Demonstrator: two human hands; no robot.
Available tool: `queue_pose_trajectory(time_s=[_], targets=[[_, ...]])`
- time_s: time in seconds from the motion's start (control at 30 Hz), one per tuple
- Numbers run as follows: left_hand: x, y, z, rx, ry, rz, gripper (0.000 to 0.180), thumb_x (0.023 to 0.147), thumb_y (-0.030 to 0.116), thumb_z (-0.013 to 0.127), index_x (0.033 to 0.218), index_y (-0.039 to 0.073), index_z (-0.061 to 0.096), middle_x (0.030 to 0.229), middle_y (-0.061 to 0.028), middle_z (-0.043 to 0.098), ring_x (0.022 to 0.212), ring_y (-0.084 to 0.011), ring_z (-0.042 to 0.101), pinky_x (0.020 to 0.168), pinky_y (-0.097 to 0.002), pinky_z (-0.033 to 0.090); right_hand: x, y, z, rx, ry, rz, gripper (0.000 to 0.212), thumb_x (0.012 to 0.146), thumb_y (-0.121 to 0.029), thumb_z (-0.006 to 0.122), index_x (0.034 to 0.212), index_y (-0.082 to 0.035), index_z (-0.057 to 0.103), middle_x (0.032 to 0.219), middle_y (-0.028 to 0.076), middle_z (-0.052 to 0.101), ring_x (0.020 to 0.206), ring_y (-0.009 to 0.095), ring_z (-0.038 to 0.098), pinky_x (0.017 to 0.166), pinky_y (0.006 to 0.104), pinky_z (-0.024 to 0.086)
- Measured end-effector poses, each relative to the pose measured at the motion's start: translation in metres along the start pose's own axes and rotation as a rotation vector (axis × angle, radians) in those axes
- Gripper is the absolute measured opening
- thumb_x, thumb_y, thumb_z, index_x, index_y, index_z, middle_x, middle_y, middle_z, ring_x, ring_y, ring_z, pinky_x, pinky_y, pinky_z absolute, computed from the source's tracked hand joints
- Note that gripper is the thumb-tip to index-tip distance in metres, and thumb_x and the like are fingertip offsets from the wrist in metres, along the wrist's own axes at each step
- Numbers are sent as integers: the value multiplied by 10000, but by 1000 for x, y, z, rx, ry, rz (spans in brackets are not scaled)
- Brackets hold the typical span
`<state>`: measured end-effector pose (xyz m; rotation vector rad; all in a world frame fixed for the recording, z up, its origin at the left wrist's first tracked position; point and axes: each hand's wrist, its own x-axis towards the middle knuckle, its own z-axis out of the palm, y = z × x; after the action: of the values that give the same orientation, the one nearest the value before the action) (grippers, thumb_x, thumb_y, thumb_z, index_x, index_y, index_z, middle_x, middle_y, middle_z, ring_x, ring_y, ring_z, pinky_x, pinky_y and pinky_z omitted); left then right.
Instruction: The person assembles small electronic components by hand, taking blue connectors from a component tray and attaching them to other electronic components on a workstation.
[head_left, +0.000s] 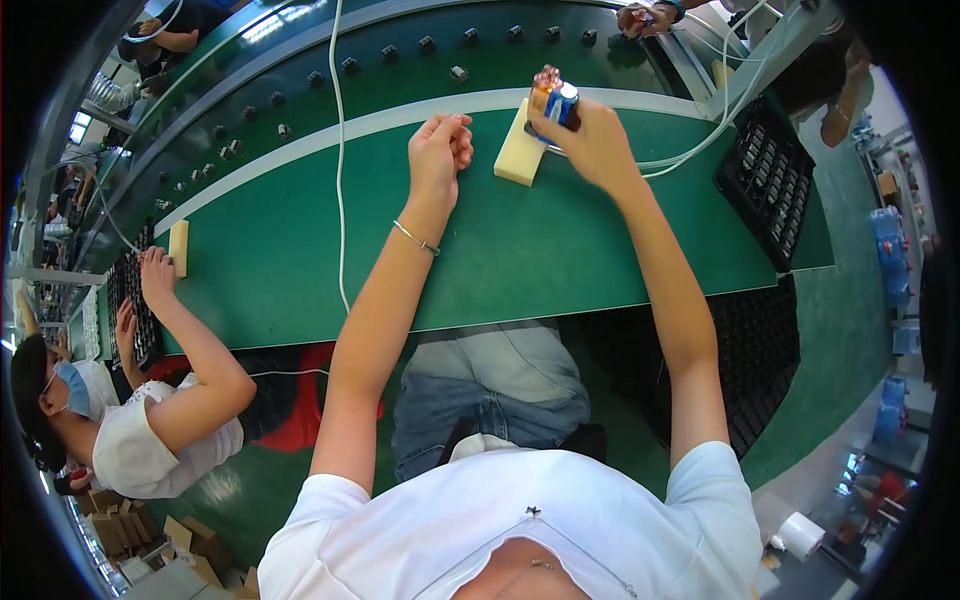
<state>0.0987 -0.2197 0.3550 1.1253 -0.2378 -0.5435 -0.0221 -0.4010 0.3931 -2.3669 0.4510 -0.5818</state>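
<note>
The right hand (597,145) grasps a blue-and-copper piece (557,104), thumb along its near side, at the upper end of a pale yellow block (518,160) on the green table (560,250). Blur hides whether it is one part or several bunched together. The left hand (438,150) is loosely curled near the block, well apart from the piece — whether anything small sits inside its fingers, I cannot tell.

The piece looks compact, stiff and probably light enough for one hand. Its blue sides look glossy, perhaps a little slippery; the copper-coloured top could be the delicate end — best to pinch the blue body and keep fingertips off the copper.
</note>
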Motion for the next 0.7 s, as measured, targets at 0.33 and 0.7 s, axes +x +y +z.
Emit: queue_pose_trajectory(time_s=[0.33,0.7], targets=[[0,-5,8,-23,13,4,137,943,138,578,875,25,614,639,-1,542,503,-73,465,460,-211,332,-11,7,21,-156,145,-184,412,744,-380,765,816,-5,613,730,125,603,685,308,613,626,394,478],[-4,-6,5,36,-41,-2,158,952,146,565,975,0,623,704,-14,561,557,-81,483,496,-217,363,-17,2,21,-204,148,-130,395,741,-371,755,838,-7,638,794,117,625,726,310,637,648,397,503]])
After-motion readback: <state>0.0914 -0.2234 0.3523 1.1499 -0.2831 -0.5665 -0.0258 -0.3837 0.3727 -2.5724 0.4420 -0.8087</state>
